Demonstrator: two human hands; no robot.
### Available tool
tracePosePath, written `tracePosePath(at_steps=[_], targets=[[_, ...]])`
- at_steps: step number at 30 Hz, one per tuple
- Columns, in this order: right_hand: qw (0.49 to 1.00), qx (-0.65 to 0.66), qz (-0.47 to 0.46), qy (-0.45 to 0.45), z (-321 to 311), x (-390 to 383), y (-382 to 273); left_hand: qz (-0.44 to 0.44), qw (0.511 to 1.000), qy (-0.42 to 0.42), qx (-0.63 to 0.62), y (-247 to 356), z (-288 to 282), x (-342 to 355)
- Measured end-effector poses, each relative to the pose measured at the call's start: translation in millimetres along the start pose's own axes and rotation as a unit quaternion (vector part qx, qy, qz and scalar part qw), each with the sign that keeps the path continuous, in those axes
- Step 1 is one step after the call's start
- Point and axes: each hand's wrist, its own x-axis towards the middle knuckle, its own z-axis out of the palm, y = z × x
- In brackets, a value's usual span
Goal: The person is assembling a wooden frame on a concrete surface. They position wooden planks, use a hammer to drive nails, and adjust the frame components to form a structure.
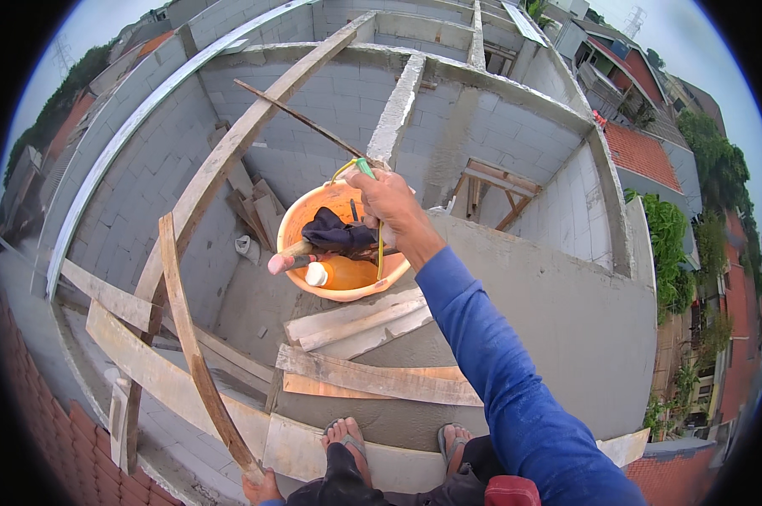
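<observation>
The head-worn fisheye camera is looking downward from above the feet (348,433), facing the orange bucket (317,203) close by and taking in distant rooftops (643,157).

Right arm (503,363) reaching forward, right hand (391,207) gripping in a fist, left hand (263,488) clasping low beside the knees, feet (348,436) standing apart

bucket (315,202) bottom: hidden | red object (512,491): cut by lower edge

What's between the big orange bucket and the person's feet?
In the head view, several wooden boards lie between the orange bucket and the feet, with a strip of grey concrete nearest the toes.
</observation>
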Motion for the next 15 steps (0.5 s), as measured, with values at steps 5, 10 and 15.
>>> tracePosePath(at_steps=[5, 10, 15], targets=[[0.995, -0.094, -0.031, 0.025, -53.2, -36.8, -76.7, 0.021, 0.998, 0.052, -0.028, 20.1, 24.4, -5.0], [0.985, -0.126, -0.067, 0.097, -145.2, -90.2, -108.1, 0.057, 0.987, 0.102, -0.109, 26.0, 24.0, -10.9], [0.924, -0.278, -0.113, 0.239, -234.1, -144.6, -110.9, 0.045, 0.991, 0.117, -0.043, 22.9, 35.2, 13.2]])
